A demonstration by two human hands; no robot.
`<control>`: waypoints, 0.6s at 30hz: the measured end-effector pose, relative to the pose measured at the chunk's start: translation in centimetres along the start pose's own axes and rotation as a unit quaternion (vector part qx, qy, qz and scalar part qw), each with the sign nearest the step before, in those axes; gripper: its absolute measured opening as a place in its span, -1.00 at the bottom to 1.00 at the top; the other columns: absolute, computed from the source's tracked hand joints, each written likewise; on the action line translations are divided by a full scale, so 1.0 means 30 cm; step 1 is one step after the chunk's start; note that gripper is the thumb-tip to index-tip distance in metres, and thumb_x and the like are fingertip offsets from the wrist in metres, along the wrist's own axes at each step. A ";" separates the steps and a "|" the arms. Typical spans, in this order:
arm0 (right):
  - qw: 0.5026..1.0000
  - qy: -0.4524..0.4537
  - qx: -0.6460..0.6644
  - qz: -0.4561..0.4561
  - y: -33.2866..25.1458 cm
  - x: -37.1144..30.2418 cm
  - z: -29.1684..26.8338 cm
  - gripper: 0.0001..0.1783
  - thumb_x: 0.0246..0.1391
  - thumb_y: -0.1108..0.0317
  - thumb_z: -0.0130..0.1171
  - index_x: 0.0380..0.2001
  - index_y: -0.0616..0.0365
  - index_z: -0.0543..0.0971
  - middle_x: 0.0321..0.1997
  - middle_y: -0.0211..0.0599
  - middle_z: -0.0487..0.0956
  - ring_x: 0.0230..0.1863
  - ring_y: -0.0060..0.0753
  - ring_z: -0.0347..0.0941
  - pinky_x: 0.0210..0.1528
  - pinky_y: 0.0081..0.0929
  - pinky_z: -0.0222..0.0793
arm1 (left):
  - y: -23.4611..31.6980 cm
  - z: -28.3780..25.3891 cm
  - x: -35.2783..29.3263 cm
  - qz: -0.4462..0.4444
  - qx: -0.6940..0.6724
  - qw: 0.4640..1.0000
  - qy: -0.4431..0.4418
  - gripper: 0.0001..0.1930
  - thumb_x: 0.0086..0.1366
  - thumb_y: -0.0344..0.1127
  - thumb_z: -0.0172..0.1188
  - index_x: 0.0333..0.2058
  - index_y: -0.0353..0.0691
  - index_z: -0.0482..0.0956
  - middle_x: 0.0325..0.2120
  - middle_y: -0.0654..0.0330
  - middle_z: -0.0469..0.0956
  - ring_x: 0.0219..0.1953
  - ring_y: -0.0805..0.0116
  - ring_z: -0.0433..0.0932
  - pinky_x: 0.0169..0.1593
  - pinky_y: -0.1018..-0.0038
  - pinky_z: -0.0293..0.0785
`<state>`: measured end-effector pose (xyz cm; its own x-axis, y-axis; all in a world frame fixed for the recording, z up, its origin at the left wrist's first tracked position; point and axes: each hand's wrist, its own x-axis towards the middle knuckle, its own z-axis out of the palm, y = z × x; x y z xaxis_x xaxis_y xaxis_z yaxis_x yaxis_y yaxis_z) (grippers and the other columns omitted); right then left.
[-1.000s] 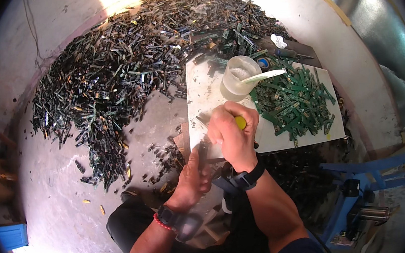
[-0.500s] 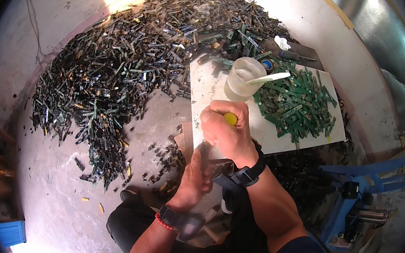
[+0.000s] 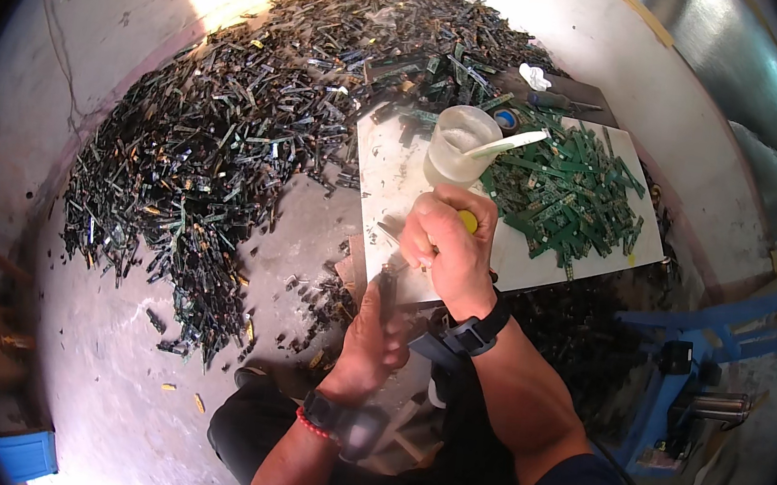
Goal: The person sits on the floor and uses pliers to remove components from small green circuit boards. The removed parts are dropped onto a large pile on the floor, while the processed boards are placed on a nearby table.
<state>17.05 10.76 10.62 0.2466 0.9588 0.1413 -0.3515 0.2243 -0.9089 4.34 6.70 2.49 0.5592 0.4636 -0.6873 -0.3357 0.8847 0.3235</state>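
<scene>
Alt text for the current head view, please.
Right hand grips a yellow-ended tool over a flat white board; left hand holds a blurred, narrow dark piece near its edge. The board bears a translucent round cup and piled green strips; dark strips heap across the grey floor.

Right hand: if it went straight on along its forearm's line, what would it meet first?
Most likely the translucent cup on the white board, just beyond the right hand; depth is unclear, so the hand might pass above.

No lettering, label, number or sign can be read on anything here.
</scene>
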 end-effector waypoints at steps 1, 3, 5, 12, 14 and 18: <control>1.000 0.004 -0.007 -0.009 0.000 -0.004 0.004 -0.66 0.06 0.44 -0.01 -0.77 0.17 0.25 -0.79 -0.43 0.25 -0.78 -0.66 0.11 -0.73 -0.63 0.03 | 0.001 -0.004 0.003 -0.008 -0.005 1.000 -0.006 -0.53 0.30 0.25 -0.16 -0.50 -0.04 0.27 -0.69 0.45 0.15 -0.77 0.64 0.00 -0.74 0.69 -0.09; 0.999 -0.016 -0.037 -0.030 0.003 -0.010 0.007 -0.66 0.05 0.45 0.00 -0.77 0.18 0.26 -0.79 -0.43 0.25 -0.78 -0.66 0.11 -0.73 -0.63 0.03 | -0.007 -0.018 0.017 -0.004 -0.009 1.000 -0.010 -0.55 0.31 0.24 -0.16 -0.47 -0.04 0.26 -0.69 0.45 0.16 -0.78 0.64 0.00 -0.75 0.70 -0.09; 0.992 -0.063 -0.084 -0.064 0.012 -0.007 0.005 -0.65 0.05 0.45 0.01 -0.78 0.18 0.25 -0.80 -0.47 0.24 -0.79 -0.69 0.09 -0.74 -0.64 0.01 | -0.010 -0.015 0.016 0.010 0.001 1.000 -0.007 -0.57 0.31 0.23 -0.15 -0.42 -0.03 0.27 -0.68 0.44 0.18 -0.78 0.64 0.00 -0.75 0.69 -0.09; 0.988 -0.094 -0.115 0.037 0.028 0.044 0.021 -0.62 0.05 0.45 0.04 -0.79 0.11 0.22 -0.81 -0.55 0.21 -0.78 -0.76 0.05 -0.77 -0.66 -0.09 | -0.020 -0.015 0.014 0.046 0.042 0.998 0.016 -0.61 0.32 0.21 -0.14 -0.18 0.03 0.32 -0.71 0.40 0.22 -0.80 0.61 0.04 -0.74 0.68 -0.09; 0.991 -0.077 -0.091 0.058 0.022 0.052 0.027 -0.65 0.02 0.39 0.06 -0.78 0.16 0.27 -0.78 -0.58 0.24 -0.73 -0.80 0.07 -0.74 -0.66 -0.05 | -0.025 -0.015 0.016 0.046 0.045 0.998 0.009 -0.60 0.32 0.20 -0.13 -0.14 0.04 0.32 -0.72 0.40 0.23 -0.80 0.60 0.05 -0.74 0.67 -0.08; 0.992 -0.022 -0.052 0.115 0.015 0.076 0.029 -0.67 0.00 0.35 0.08 -0.77 0.16 0.33 -0.77 -0.58 0.28 -0.74 -0.81 0.12 -0.77 -0.69 -0.04 | -0.028 -0.014 0.018 0.044 0.044 0.998 0.027 -0.60 0.31 0.21 -0.12 -0.15 0.04 0.32 -0.73 0.40 0.22 -0.80 0.59 0.04 -0.74 0.67 -0.07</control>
<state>16.66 13.19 10.88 0.1295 0.9898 -0.0586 -0.2986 -0.0174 -0.9542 4.61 6.18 1.59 0.4885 0.5381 -0.6869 -0.3130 0.8429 0.4377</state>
